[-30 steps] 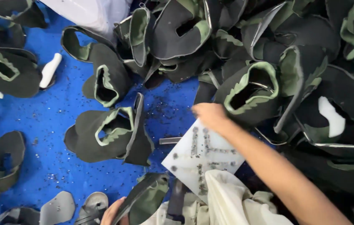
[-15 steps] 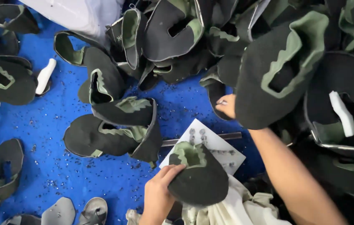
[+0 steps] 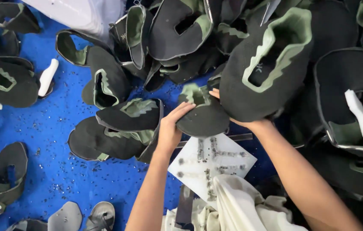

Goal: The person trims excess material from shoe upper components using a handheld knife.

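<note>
- While my left hand (image 3: 171, 128) gripped its near edge and my right hand (image 3: 237, 119) closed on its far side, the black shoe upper with green lining (image 3: 203, 115) sat between them.
- It hung over a white scuffed board (image 3: 211, 164).
- Around lay blue flooring (image 3: 53, 179).

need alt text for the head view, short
Both hands, left hand and right hand, hold a black fabric shoe upper with green lining above a white marked board. More black-and-green shoe uppers lie heaped on the blue speckled table.
</note>
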